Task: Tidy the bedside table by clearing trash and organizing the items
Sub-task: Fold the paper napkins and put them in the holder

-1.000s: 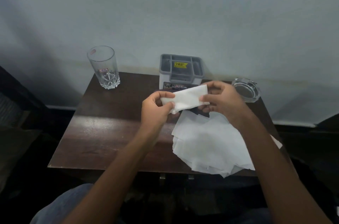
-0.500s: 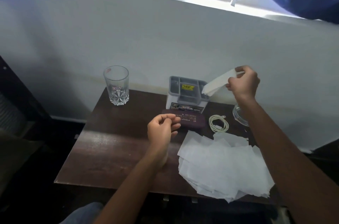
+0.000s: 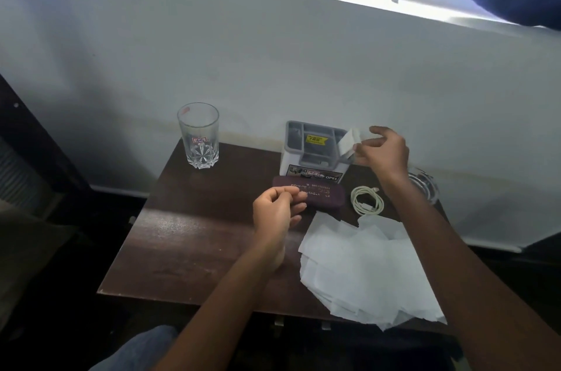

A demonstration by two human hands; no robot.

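— Two hands doing what?
— Left hand (image 3: 277, 209) loosely curled, empty, above the case (image 3: 324, 193). Right hand (image 3: 384, 152) touches the folded tissue (image 3: 348, 141) in the organizer (image 3: 312, 155) at the counter's (image 3: 188, 237) back edge; grip unclear.

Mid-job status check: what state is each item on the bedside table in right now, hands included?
Glass: upright, empty.
Grey organizer: upright, at the table's back edge.
Folded tissue: upright at the organizer's right end.
Right hand: at the folded tissue, grip unclear.
Left hand: loosely curled, holding nothing.
Maroon case: closed, lying flat.
Cable: coiled.
Loose tissues: unfolded pile overhanging the table's front edge.
Ashtray: partly hidden, contents unclear.
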